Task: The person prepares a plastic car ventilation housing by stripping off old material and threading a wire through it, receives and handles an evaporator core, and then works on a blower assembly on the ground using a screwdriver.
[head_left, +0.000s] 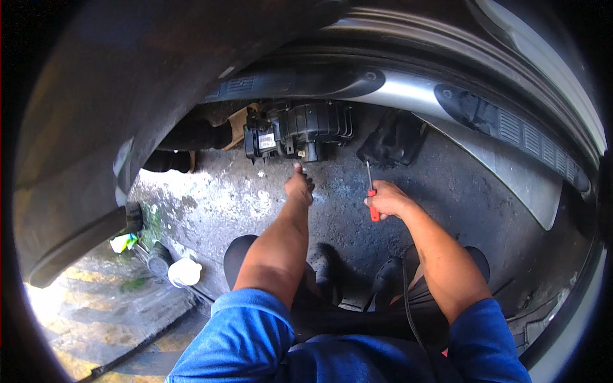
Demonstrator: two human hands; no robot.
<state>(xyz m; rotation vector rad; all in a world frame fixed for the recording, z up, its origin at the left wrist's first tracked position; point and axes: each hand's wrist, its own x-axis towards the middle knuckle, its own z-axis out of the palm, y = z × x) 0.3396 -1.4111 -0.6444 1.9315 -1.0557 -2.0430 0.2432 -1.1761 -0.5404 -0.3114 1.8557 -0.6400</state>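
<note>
My right hand (pixel 388 199) is wrapped round the red handle of a screwdriver (pixel 373 207), its thin metal shaft pointing away from me. Just beyond the tip lies a black plastic part (pixel 393 143) on the floor. My left hand (pixel 299 185) reaches forward with one finger stretched out and the others partly bent; I see nothing held in it. That fingertip is close to the near side of a black plastic housing (pixel 313 121), which has ribs and a white label. Whether the finger touches the housing I cannot tell.
A vehicle's door sill (pixel 408 86) crosses above the black parts, and a large dark panel (pixel 115 96) fills the left. A person's feet in dark shoes (pixel 179 159) are beyond the panel's edge. A white round container (pixel 184 272) stands on the concrete floor (pixel 217 198) at lower left.
</note>
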